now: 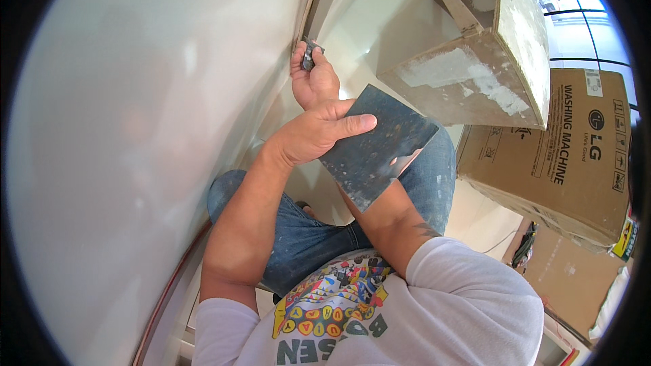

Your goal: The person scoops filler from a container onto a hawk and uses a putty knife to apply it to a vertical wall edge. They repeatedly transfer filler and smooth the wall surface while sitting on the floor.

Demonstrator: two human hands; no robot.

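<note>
My left hand [308,134] grips a flat, dark, rectangular plate [378,146] by its edge, thumb on top and the other fingers mostly hidden underneath. The plate is scuffed and speckled, with a bit of skin showing at its right edge. Beyond it, my right hand [316,85] pinches a small dark scraper-like piece [310,55] close to the trim [317,10] at the wall's edge. My right forearm passes beneath the plate and my left wrist, so the arms cross. Whether the small piece touches the trim is hard to tell.
A smooth, pale wall panel [156,115] rises close on my left. At the upper right stands an open, paint-smeared cardboard box [468,81], with a large appliance carton [549,156] behind it. Dark cables [524,244] lie on flattened cardboard [566,274] at the right.
</note>
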